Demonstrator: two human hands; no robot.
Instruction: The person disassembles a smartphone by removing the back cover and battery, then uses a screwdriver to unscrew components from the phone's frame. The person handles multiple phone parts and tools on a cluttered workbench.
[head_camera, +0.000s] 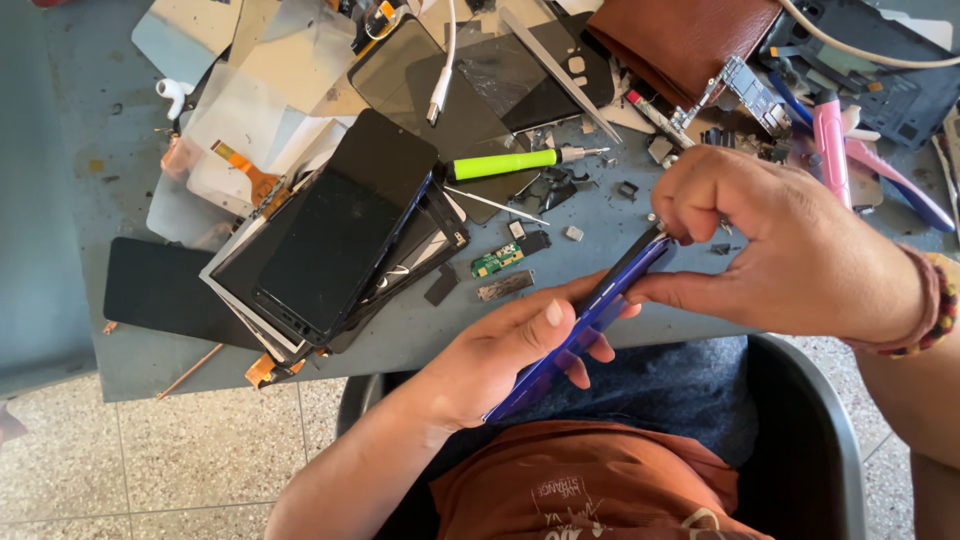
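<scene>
Head | both hands (640, 290) grip blue phone (585, 325) | stacked screens (330, 230) left

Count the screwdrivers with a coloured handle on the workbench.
2. The lime-green-handled screwdriver lies mid-bench, right of the stacked phones. The red-tipped screwdriver lies further back beside the brown wallet. The clutter may hide others.
</scene>
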